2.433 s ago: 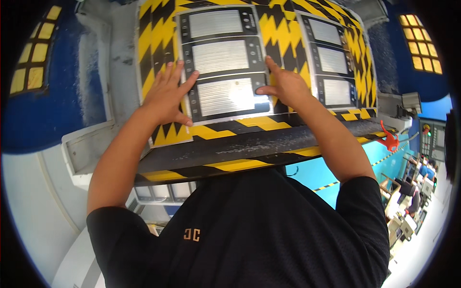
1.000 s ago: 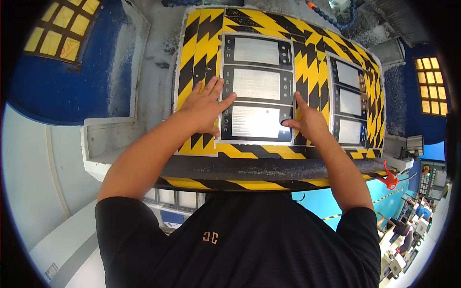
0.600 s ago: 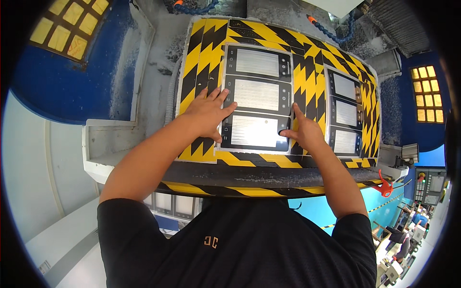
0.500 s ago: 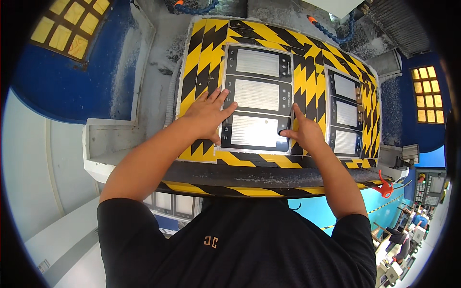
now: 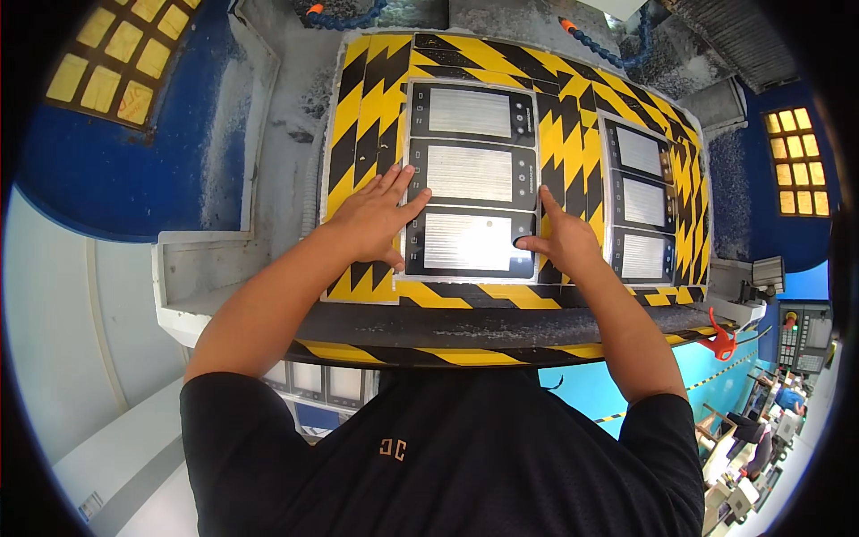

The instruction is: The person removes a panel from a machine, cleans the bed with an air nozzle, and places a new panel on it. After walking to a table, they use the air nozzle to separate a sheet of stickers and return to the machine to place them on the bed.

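A stack of three black-bordered panels with see-through windows lies on a bed covered in yellow-and-black striped tape [image 5: 376,98]. My left hand [image 5: 371,217] rests at the left edges of the middle panel [image 5: 470,173] and the near panel [image 5: 461,242], fingers spread and thumb by the near panel's lower left. On the other side, my right hand [image 5: 571,240] has its thumb on the near panel's right border. Its index finger stretches up beside the middle panel's right edge. Neither hand grasps anything. The far panel [image 5: 470,113] is untouched.
Right of my right hand lies a second group of similar panels [image 5: 642,202]. Hoses with orange tips, one a blue segmented hose [image 5: 599,45], hang at the back. A dark ledge [image 5: 447,328] runs along the front. A red handle [image 5: 719,338] and a control panel [image 5: 805,343] are at right.
The whole view has shifted slightly, with the bed a little further left in it. Both hands keep nearly the same places on the panels.
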Available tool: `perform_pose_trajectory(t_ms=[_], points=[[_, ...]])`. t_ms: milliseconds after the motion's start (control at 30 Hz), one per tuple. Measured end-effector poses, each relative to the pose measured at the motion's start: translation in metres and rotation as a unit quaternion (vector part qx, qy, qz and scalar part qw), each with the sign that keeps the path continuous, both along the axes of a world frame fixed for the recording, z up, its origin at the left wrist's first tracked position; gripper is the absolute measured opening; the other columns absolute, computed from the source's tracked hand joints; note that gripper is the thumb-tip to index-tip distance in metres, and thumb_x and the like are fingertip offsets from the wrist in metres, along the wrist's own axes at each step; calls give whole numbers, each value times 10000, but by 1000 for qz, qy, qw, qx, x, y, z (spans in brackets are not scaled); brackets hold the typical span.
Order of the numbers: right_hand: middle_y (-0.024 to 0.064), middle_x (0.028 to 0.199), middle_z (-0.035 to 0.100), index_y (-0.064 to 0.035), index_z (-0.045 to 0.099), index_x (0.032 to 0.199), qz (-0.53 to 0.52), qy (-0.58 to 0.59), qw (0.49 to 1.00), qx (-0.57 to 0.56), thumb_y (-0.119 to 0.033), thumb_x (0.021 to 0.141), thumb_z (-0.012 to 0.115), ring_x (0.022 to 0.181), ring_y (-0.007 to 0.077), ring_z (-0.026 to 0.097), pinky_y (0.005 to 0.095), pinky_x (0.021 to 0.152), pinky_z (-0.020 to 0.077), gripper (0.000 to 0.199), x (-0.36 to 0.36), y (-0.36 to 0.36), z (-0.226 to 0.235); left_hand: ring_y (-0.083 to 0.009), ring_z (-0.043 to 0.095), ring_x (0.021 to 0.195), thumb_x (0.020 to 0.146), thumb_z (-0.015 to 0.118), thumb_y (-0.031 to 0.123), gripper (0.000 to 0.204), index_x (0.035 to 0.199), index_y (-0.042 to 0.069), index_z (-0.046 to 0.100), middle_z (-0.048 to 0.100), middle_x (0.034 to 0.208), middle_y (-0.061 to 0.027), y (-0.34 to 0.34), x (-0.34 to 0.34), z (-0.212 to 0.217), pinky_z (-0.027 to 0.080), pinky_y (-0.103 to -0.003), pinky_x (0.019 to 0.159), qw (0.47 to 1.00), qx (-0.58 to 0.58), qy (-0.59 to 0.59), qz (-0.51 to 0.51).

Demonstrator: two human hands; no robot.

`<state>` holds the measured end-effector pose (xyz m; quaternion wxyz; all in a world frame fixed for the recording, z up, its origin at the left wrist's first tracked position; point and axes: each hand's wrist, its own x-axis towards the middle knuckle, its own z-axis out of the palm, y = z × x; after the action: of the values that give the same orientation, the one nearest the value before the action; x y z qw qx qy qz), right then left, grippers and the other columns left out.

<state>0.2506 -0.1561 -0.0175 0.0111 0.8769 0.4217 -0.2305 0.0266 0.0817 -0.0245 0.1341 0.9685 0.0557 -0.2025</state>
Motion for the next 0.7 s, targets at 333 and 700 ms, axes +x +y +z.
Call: perform_pose_trajectory(t_ms=[333,700], points=[[227,920,690,-50,359,1471,-4,19,999,47,-567,695,790,921,387,682,441,796,530,1027,4,-7,4,-350,150,1501,617,881,454,1122,1532,162,300,175,1608,-215,-6,12,13,164,-457,1212,999,47,25,-8],[153,863,698,-66,377,1489,-93,126,982,102,-428,847,747,809,253,689,352,724,528,825,99,-87,43,-328,437,1351,760,761,492,696,1336,142,590,523,1406,-191,2,70,43,342,-436,1126,988,19,150,24]])
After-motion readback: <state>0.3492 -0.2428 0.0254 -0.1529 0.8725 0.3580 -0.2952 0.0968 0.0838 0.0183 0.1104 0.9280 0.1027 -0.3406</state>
